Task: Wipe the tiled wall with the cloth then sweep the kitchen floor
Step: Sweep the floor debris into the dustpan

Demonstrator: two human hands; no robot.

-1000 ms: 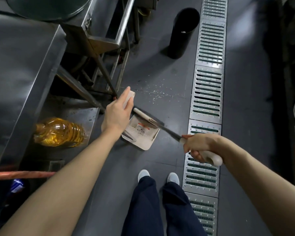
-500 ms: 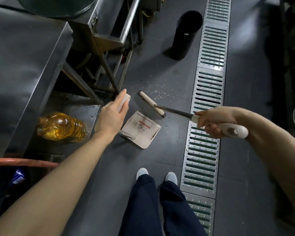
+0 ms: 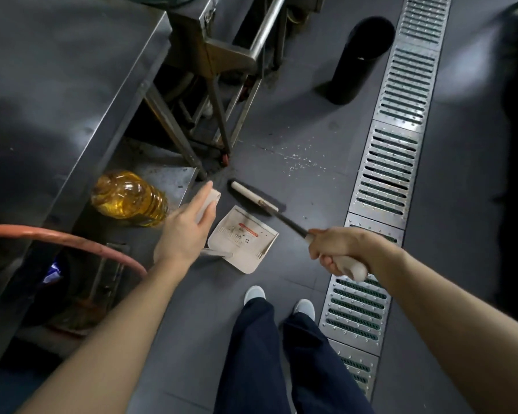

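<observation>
A beige dustpan [image 3: 243, 239] rests on the dark floor tiles in front of my feet. My left hand [image 3: 186, 227] grips the top of its upright handle. My right hand [image 3: 337, 249] is closed around the white grip of a broom. The broom's head [image 3: 256, 199] lies on the floor just beyond the pan's open lip, bristles down. White crumbs [image 3: 301, 161] are scattered on the tiles farther out, past the broom head. No cloth or tiled wall is in view.
A steel counter [image 3: 72, 94] with legs and a lower shelf runs along the left; a yellow oil bottle [image 3: 129, 198] lies on the shelf. An orange hose [image 3: 72, 240] crosses below. A metal drain grate [image 3: 389, 174] runs on the right, a black bin [image 3: 361, 59] stands beyond.
The broom head left the dustpan, swung out toward the crumbs, and now sits on the floor just beyond the pan's lip. My right hand moved with it. The left hand kept its hold.
</observation>
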